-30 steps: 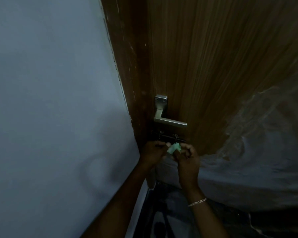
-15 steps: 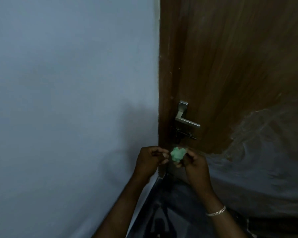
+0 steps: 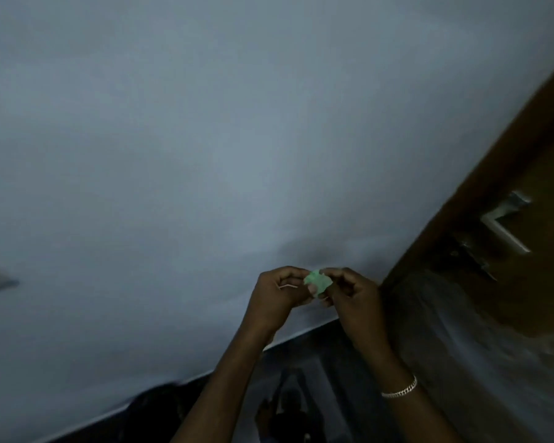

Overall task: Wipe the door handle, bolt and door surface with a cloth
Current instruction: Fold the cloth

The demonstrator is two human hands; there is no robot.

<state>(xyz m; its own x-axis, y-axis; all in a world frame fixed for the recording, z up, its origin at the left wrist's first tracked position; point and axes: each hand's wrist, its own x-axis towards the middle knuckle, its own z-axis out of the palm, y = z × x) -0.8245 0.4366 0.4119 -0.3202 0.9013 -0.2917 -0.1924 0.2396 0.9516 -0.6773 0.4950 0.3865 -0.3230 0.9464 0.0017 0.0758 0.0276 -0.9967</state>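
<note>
Left hand (image 3: pixel 277 295), right hand (image 3: pixel 354 302); one cloth (image 3: pixel 316 280)

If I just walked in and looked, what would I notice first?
Probably the little green cloth, bright in the dim middle, pinched between the left hand and right hand in front of the pale wall. Next, the shiny metal door handle on the brown door at the right edge.

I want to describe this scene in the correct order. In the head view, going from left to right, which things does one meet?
wall → left hand → cloth → right hand → bracelet → door handle
</note>
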